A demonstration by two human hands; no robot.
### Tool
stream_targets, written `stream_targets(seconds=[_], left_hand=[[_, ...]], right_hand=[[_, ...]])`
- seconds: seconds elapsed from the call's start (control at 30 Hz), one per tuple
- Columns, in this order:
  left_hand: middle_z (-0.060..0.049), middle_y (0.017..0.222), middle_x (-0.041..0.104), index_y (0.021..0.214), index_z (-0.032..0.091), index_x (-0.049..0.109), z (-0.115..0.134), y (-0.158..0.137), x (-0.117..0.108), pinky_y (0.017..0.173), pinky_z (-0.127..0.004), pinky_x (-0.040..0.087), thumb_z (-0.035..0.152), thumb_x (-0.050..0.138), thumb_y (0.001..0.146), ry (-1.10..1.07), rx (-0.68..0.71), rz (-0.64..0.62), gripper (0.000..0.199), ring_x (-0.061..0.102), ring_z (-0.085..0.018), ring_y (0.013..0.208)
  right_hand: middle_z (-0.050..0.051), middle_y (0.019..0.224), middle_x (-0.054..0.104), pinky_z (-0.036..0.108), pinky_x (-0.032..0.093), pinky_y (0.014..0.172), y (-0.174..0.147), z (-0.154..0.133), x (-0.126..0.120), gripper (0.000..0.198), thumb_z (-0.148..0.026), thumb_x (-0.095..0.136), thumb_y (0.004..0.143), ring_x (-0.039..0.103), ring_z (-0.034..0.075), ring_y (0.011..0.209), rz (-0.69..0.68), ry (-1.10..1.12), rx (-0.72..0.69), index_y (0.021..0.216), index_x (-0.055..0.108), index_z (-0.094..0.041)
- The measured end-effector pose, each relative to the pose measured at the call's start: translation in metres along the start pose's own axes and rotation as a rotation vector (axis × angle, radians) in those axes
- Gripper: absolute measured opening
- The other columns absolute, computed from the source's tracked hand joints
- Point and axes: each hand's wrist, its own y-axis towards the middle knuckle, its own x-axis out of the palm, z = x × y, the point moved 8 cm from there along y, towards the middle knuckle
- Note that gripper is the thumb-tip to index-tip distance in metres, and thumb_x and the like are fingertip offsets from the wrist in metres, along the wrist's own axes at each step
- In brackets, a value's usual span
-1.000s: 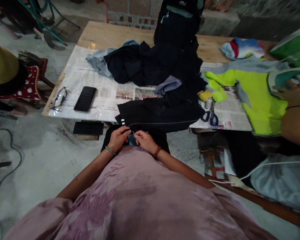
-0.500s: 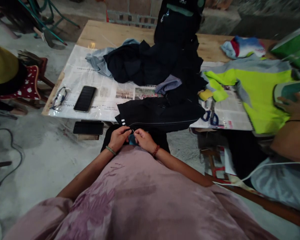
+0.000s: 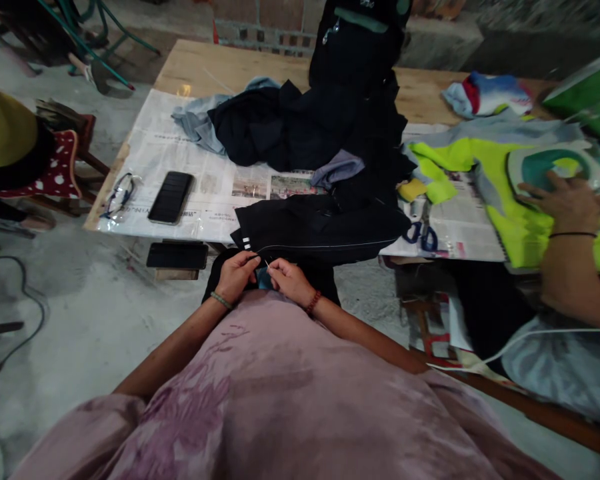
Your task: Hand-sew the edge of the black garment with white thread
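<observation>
My left hand [image 3: 237, 275], with a green bead bracelet at the wrist, pinches the edge of a black garment [image 3: 320, 230] at the table's front edge. The garment lies folded, with a thin pale line along it and small white bars near its left end. Close beside it, my right hand [image 3: 291, 280], wearing a reddish bead bracelet, is closed on a thin, light needle [image 3: 267, 265] that points toward the left hand. Thread, if any, is too fine to make out.
Newspaper [image 3: 210, 183] covers the table. On it lie a phone [image 3: 171, 197], glasses [image 3: 120, 195], dark clothes [image 3: 285, 127] and scissors [image 3: 423, 235]. Another phone [image 3: 177, 255] sits below the edge. At right, a co-worker's hand [image 3: 563, 200] holds an iron [image 3: 530, 170] on a yellow-green garment [image 3: 520, 233].
The co-worker's iron has slid left over the yellow-green garment. My right hand and the needle have shifted very slightly; my left hand stays at the black garment's edge.
</observation>
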Motion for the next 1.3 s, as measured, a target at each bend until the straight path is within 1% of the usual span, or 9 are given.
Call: stream_targets(seconds=[0.3,0.47,0.57,0.7,0.83,0.97,1.07,1.2,1.3], left_hand=[[0.007,0.040,0.046,0.083,0.015,0.060,0.005,-0.003,0.002,0.035,-0.016,0.026,0.028,0.060,0.070,0.026,-0.001,-0.007,0.018,0.039,-0.005,0.033],[0.008,0.044,0.047,0.087,0.016,0.059,0.005,-0.003,0.004,0.036,-0.017,0.028,0.026,0.062,0.068,0.027,0.014,-0.023,0.023,0.038,-0.005,0.035],[0.007,0.047,0.049,0.086,0.016,0.059,0.005,-0.002,0.004,0.038,-0.017,0.030,0.026,0.063,0.066,0.055,0.081,-0.023,0.022,0.040,-0.005,0.037],[0.006,0.049,0.049,0.082,0.017,0.061,0.006,-0.002,0.004,0.041,-0.018,0.034,0.028,0.061,0.068,0.129,0.194,-0.023,0.018,0.042,-0.006,0.039],[0.005,0.052,0.050,0.083,0.018,0.062,0.008,-0.002,0.004,0.043,-0.018,0.034,0.029,0.059,0.071,0.194,0.267,-0.017,0.017,0.043,-0.006,0.041],[0.005,0.055,0.052,0.081,0.018,0.062,0.016,-0.006,0.004,0.045,-0.018,0.035,0.030,0.059,0.071,0.232,0.319,0.004,0.016,0.043,-0.006,0.043],[0.005,0.048,0.049,0.078,0.017,0.061,0.018,-0.008,0.005,0.043,-0.017,0.033,0.033,0.057,0.072,0.205,0.274,-0.006,0.018,0.043,-0.006,0.042],[0.006,0.040,0.046,0.077,0.015,0.059,0.007,-0.006,0.004,0.035,-0.016,0.027,0.039,0.050,0.076,0.060,0.082,-0.039,0.026,0.038,-0.006,0.034],[0.005,0.039,0.046,0.079,0.014,0.058,-0.001,-0.004,0.002,0.031,-0.016,0.024,0.040,0.049,0.076,-0.064,-0.014,-0.028,0.027,0.036,-0.006,0.030]], right_hand=[[-0.007,0.051,0.046,0.018,0.033,0.049,0.003,-0.003,-0.001,0.015,-0.031,0.040,0.080,0.042,0.007,0.047,0.013,-0.041,-0.034,0.073,0.047,-0.020],[-0.007,0.052,0.048,0.019,0.033,0.048,0.002,-0.004,0.000,0.014,-0.032,0.038,0.081,0.043,0.008,0.048,0.003,-0.038,-0.066,0.076,0.046,-0.021],[-0.007,0.051,0.047,0.019,0.033,0.048,0.002,-0.004,0.000,0.015,-0.032,0.039,0.081,0.042,0.008,0.047,0.006,-0.026,-0.062,0.075,0.046,-0.021],[-0.007,0.049,0.044,0.019,0.033,0.048,0.004,-0.001,0.001,0.015,-0.033,0.040,0.080,0.040,0.007,0.046,0.017,0.024,-0.048,0.075,0.046,-0.020],[-0.007,0.049,0.043,0.019,0.032,0.048,0.007,-0.001,0.002,0.015,-0.033,0.040,0.079,0.039,0.007,0.046,0.033,0.047,-0.044,0.074,0.046,-0.020],[-0.006,0.050,0.044,0.020,0.032,0.049,0.006,-0.006,0.001,0.015,-0.033,0.040,0.079,0.040,0.008,0.048,0.077,0.028,-0.069,0.072,0.045,-0.020],[-0.006,0.052,0.045,0.020,0.034,0.050,0.004,-0.010,-0.001,0.015,-0.032,0.040,0.079,0.042,0.008,0.049,0.091,-0.015,-0.082,0.073,0.046,-0.020],[-0.006,0.054,0.047,0.020,0.035,0.053,0.001,-0.015,-0.004,0.014,-0.031,0.039,0.080,0.045,0.009,0.051,0.089,-0.100,-0.129,0.077,0.048,-0.020],[-0.006,0.056,0.048,0.020,0.036,0.055,0.000,-0.015,-0.006,0.014,-0.031,0.039,0.081,0.046,0.009,0.054,0.096,-0.127,-0.160,0.077,0.049,-0.020]])
